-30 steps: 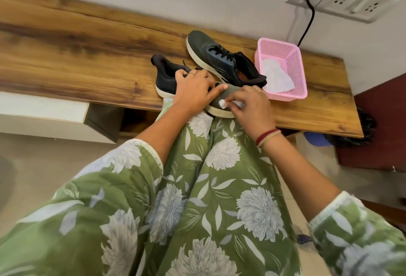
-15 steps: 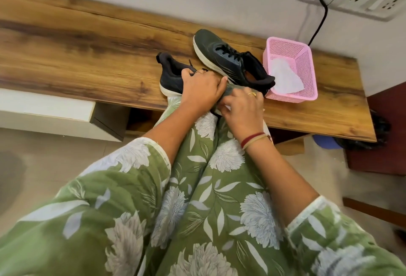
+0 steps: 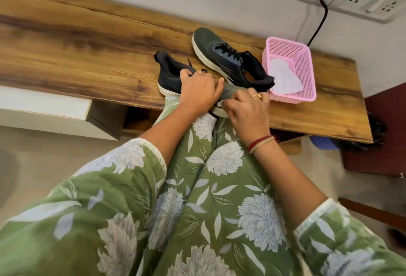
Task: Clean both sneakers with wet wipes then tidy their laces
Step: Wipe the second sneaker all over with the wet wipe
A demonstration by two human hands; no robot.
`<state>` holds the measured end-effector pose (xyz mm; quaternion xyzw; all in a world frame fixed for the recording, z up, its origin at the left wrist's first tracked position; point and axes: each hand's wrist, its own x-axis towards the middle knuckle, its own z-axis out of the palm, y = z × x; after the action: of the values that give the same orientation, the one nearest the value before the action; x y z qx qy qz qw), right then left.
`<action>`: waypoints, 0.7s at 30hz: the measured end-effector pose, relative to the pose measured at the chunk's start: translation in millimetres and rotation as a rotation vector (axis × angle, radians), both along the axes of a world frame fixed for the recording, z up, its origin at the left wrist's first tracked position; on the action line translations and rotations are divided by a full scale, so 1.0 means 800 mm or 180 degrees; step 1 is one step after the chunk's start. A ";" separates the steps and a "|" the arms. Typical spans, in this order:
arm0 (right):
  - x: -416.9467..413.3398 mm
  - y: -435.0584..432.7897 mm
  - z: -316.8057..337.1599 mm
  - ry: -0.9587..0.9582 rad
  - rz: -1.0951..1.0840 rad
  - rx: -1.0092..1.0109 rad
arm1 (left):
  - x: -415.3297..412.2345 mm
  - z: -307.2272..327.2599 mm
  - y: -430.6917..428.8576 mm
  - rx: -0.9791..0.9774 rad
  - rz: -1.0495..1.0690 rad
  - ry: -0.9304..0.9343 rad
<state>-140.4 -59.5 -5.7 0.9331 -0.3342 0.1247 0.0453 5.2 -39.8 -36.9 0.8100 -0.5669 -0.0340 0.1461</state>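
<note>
Head view: my left hand (image 3: 197, 86) curls over the top of the near sneaker (image 3: 170, 75) and grips it, thumb toward the toe. The shoe sits at the front edge of the wooden bench (image 3: 87, 56), its toe poking out over my lap. My right hand (image 3: 246, 111) pinches a small white wet wipe (image 3: 220, 104) against the sole's rim at the toe; my fingers hide most of the wipe. The second sneaker (image 3: 219, 53) lies behind, laces up, its heel just beside the pink basket (image 3: 307, 56). Another wipe (image 3: 283, 78) lies in that basket.
</note>
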 end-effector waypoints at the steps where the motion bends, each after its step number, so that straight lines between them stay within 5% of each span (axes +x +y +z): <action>1: -0.011 -0.002 0.001 -0.0114 -0.0060 -0.0035 | 0.000 0.000 0.000 0.0003 -0.0005 0.0015; 5: -0.027 -0.005 0.005 -0.0472 -0.0232 0.0060 | -0.001 0.000 -0.001 0.0043 -0.0045 0.0016; 11: 0.000 -0.013 -0.006 0.0310 0.0601 -0.0636 | 0.002 -0.002 -0.003 0.0047 -0.0007 -0.0031; 21: -0.011 -0.024 -0.005 0.0499 0.1030 -0.0742 | 0.002 -0.004 -0.004 0.0048 -0.0009 -0.0034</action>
<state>-149.2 -78.9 -9.8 0.9699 -0.1589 0.0952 0.1581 7.1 -43.3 -40.4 0.8104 -0.5686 -0.0342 0.1368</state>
